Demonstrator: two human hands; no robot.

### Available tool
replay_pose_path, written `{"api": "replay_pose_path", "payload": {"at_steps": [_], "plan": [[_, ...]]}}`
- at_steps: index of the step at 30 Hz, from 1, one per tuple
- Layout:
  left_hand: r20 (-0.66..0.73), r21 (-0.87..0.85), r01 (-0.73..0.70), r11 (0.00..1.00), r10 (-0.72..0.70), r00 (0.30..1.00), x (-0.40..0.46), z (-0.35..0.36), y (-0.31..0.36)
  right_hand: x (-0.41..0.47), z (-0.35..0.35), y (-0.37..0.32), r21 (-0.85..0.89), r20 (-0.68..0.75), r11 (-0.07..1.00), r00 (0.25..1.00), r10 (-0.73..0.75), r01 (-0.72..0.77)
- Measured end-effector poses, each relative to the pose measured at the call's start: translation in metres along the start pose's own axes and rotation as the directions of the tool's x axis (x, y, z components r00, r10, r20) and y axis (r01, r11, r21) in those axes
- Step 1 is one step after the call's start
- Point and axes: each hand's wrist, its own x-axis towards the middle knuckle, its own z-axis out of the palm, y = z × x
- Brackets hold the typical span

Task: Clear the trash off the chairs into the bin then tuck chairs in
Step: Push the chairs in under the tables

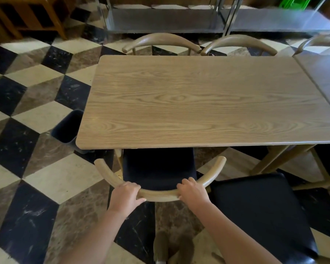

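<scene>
A wooden chair (158, 195) with a curved backrest and a dark seat stands at the near edge of the wooden table (198, 103), its seat partly under the tabletop. My left hand (125, 195) grips the backrest left of centre. My right hand (193, 191) grips it right of centre. No trash shows on its seat. A second chair's dark seat (259, 212) sits pulled out to the right of my right arm. A dark bin (67, 128) stands on the floor at the table's near left corner, partly hidden by the tabletop.
Two more curved chair backs (160, 40) (238, 42) are tucked in at the table's far side. A second table (324, 73) adjoins on the right. Metal shelving (179, 18) lines the back, wooden furniture (27, 16) the back left. The floor is checkered tile.
</scene>
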Motion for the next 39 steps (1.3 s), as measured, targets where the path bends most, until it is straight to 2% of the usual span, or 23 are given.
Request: {"api": "replay_pose_path", "payload": {"at_steps": [4,10,15,21,28,34,39], "plan": [[0.025,0.016,0.054,0.998,-0.054,0.998,-0.003,-0.001,0.018,-0.009,-0.004,0.004,0.083,-0.035,0.996,0.999,-0.034,0.037],[-0.076,-0.057,0.039,0.998,-0.043,0.996,-0.02,-0.002,0.082,-0.051,-0.006,0.033,0.091,-0.19,0.993,0.98,-0.061,0.08],[-0.216,-0.122,-0.001,0.992,-0.026,0.976,-0.044,0.008,0.174,-0.106,0.007,0.085,0.112,-0.253,0.99,0.966,-0.059,0.09],[-0.274,-0.129,0.035,0.991,-0.069,0.959,-0.087,0.037,0.318,-0.198,0.038,0.184,0.111,-0.295,0.985,0.951,-0.091,0.129],[-0.257,-0.134,0.005,0.991,-0.039,0.966,-0.152,0.059,0.452,-0.303,0.072,0.275,0.093,-0.291,0.992,0.955,-0.054,0.084],[-0.191,-0.12,-0.025,0.992,0.001,0.982,-0.191,0.091,0.52,-0.389,0.124,0.323,0.179,-0.282,0.983,0.954,0.1,-0.051],[-0.124,-0.113,-0.113,0.987,0.099,0.987,-0.227,0.128,0.562,-0.456,0.171,0.345,0.192,-0.176,0.975,0.973,0.146,-0.112]]}}
